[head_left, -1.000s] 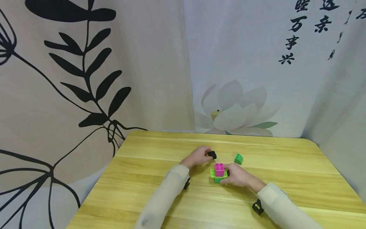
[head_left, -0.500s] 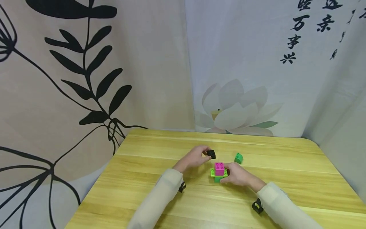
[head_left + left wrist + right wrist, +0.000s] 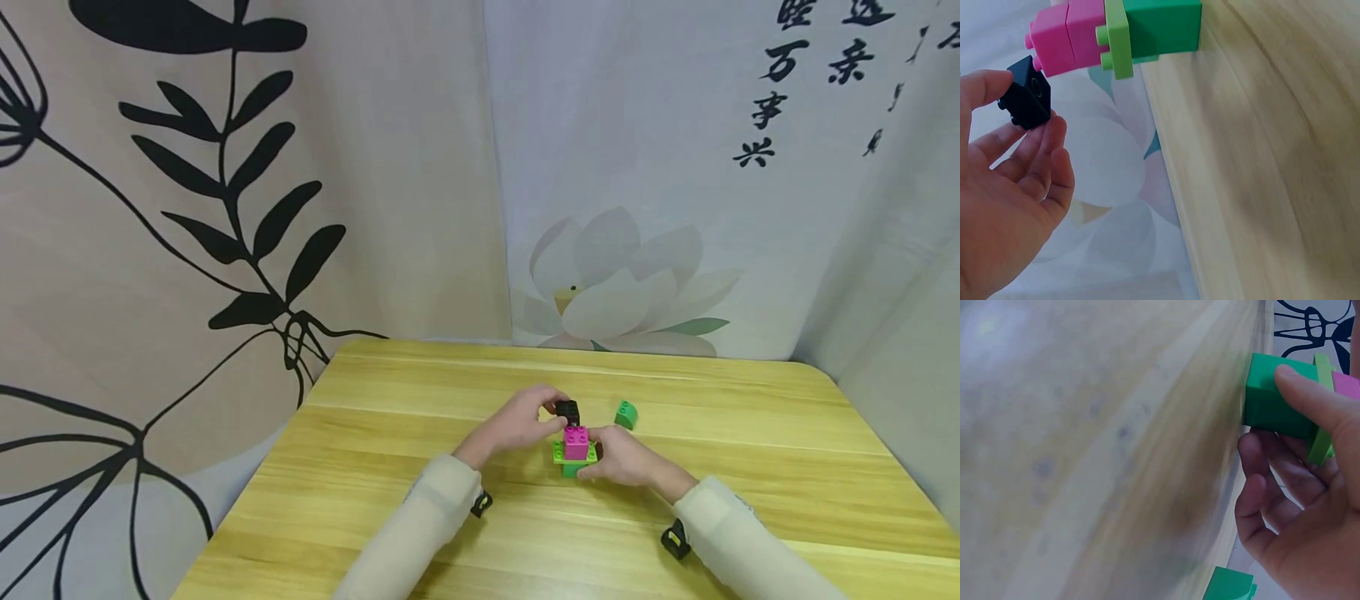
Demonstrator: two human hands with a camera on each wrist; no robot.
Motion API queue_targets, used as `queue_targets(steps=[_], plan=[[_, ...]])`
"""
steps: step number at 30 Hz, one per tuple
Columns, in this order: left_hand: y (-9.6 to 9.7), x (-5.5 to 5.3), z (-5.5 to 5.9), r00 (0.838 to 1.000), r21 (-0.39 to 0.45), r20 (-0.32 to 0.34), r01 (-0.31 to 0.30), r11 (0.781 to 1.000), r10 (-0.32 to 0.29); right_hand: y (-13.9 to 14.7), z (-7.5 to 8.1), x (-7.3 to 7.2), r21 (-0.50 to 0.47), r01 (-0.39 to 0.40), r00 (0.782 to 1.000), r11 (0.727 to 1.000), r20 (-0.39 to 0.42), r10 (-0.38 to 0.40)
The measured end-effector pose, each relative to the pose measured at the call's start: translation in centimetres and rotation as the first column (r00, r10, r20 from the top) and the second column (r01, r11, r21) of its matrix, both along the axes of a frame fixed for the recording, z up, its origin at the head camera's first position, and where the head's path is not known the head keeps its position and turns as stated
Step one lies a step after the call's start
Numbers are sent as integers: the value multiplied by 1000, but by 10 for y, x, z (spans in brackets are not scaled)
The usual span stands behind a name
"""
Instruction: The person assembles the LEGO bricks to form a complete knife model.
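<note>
My left hand (image 3: 517, 423) pinches a black toy building block (image 3: 567, 412) between thumb and fingertips. In the left wrist view that block (image 3: 1030, 97) is tilted, its studs facing away from the stack, a small gap from the pink end. The stack has a green block (image 3: 1266, 394) at its base, a thin lime plate (image 3: 1120, 44) above it, and two pink blocks (image 3: 1067, 34) on top. My right hand (image 3: 628, 460) grips the stack low down, its thumb lying against the green base. The far side of the base is hidden by that hand.
A loose green block (image 3: 626, 415) with a curved side sits on the wooden table (image 3: 420, 392) behind my right hand. Printed cloth (image 3: 405, 167) hangs behind the table. Black wrist mounts (image 3: 676, 540) show at both cuffs.
My left hand first drew back slightly left, then moved right with the black block, which is now just behind the pink top. The right hand and the stack have stayed in place.
</note>
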State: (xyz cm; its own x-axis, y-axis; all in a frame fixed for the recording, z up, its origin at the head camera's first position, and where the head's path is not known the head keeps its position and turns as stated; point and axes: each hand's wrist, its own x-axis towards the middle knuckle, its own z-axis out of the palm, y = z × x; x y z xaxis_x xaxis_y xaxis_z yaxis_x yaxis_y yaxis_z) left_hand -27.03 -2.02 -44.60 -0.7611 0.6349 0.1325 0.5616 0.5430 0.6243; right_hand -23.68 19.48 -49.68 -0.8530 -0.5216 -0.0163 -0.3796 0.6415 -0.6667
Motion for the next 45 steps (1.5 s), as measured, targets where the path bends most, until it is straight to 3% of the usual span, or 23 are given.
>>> queue_targets(steps=[16, 33, 45], plan=[[3, 13, -3, 999, 31, 17, 27, 999, -27, 0, 1, 1, -12, -1, 1000, 1000, -11, 1], [7, 17, -2, 999, 10, 22, 45, 999, -45, 0, 4, 2, -5, 8, 1000, 1000, -15, -8], [10, 23, -2, 996, -15, -86, 28, 999, -29, 0, 2, 3, -11, 11, 1000, 1000, -16, -11]])
